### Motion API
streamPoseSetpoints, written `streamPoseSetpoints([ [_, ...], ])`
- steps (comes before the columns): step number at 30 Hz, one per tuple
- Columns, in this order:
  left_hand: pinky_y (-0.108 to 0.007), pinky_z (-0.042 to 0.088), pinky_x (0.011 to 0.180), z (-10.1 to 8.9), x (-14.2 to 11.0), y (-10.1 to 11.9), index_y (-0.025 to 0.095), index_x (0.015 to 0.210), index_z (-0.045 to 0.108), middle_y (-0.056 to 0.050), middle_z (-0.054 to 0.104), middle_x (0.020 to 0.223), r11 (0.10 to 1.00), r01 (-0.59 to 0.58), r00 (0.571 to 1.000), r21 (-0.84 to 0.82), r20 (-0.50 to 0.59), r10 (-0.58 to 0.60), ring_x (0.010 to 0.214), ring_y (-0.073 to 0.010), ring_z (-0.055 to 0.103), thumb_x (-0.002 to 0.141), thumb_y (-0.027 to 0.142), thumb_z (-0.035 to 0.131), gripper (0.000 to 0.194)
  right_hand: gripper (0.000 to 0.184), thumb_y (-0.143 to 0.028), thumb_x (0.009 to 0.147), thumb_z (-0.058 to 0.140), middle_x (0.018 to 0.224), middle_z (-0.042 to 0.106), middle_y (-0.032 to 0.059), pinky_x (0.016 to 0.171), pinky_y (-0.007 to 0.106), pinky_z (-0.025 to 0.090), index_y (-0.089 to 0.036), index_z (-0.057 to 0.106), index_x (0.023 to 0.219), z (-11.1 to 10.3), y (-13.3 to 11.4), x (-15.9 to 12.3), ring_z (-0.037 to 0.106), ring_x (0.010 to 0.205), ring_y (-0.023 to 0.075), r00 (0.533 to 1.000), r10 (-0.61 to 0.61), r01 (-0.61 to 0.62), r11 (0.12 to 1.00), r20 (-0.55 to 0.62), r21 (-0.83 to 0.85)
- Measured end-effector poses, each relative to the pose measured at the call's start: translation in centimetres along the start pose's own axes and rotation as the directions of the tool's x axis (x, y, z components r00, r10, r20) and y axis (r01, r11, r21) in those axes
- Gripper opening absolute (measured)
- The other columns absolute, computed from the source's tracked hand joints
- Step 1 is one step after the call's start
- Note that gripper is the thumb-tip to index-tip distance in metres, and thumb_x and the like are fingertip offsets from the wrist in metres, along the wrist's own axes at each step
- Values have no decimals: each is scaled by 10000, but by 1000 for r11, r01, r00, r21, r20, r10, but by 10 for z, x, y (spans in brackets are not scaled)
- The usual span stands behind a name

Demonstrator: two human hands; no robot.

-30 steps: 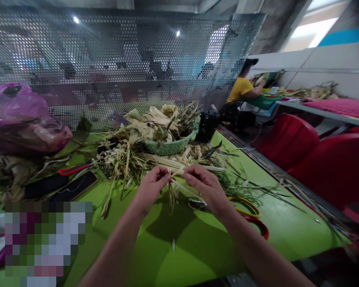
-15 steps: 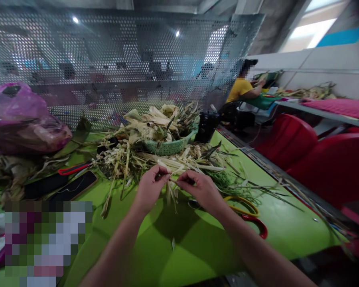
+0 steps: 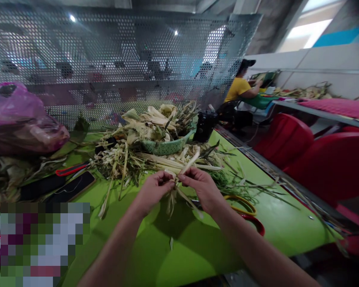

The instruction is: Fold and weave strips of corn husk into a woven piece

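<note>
Head view: the dried plant strips are pale straw-yellow, narrow and flat. One broader strip projects upward and rightward at the right hand; thinner, frayed ends hang below. The left hand pinches the strips between thumb and fingers; the right hand pinches them just beside it. Location: above the green table, nearer than the basket.

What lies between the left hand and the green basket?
In the head view, pale, dry plant strips lie between the left hand and the green basket.
</note>
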State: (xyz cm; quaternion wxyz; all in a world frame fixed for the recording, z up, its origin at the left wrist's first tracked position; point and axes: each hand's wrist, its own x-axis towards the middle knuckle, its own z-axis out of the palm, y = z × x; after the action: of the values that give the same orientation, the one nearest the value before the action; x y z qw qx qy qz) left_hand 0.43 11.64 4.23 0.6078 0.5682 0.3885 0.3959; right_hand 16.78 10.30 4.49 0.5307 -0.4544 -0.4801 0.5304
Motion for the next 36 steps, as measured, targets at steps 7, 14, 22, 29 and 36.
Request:
streamPoseSetpoints([
  [7, -238, 398, 661, 3, -1, -1, 157, 791, 599, -2, 587, 734, 996, -59, 996, 61, -63, 62, 685, -121, 514, 725, 242, 632, 113, 191, -344, 735, 674, 751, 620, 10, 628, 250, 404, -164, 656, 796, 0, -7, -2, 503, 654, 123, 998, -34, 39, 995, 53, -90],
  [14, -252, 408, 678, 8, 1, -8, 140, 753, 607, -10, 602, 716, 998, -52, 999, 47, -10, 52, 682, -128, 525, 684, 192, 621, 88, 211, -323, 659, 722, 735, 623, 6, 701, 286, 441, -175, 649, 790, 0, -3, -1, 568, 711, 159, 999, -27, 33, 988, 40, -149],
  [22, -239, 396, 639, 7, -2, -6, 142, 749, 603, 10, 574, 675, 999, 51, 998, 14, -21, -51, 636, -107, 500, 685, 213, 634, 101, 193, -308, 704, 689, 736, 608, 8, 677, 283, 432, -170, 635, 827, 3, -4, -2, 549, 697, 154, 992, -120, 125, 944, 36, -306],
  [29, -189, 302, 479, 1, 0, -2, 160, 798, 567, 48, 518, 634, 976, 12, 988, -218, -150, -46, 494, -53, 447, 713, 316, 671, 206, 195, -362, 768, 649, 689, 569, -2, 576, 246, 391, -175, 597, 785, -2, -3, 1, 494, 629, 126, 985, -99, 146, 913, 140, -381],
  [36, -180, 185, 431, -2, -1, 1, 153, 713, 545, 78, 423, 502, 953, 61, 983, -297, -149, -109, 424, -28, 331, 682, 273, 693, 194, 131, -297, 772, 626, 637, 545, -17, 556, 242, 364, -178, 589, 732, -4, 0, 0, 460, 588, 119, 984, -133, 173, 872, 118, -458],
])
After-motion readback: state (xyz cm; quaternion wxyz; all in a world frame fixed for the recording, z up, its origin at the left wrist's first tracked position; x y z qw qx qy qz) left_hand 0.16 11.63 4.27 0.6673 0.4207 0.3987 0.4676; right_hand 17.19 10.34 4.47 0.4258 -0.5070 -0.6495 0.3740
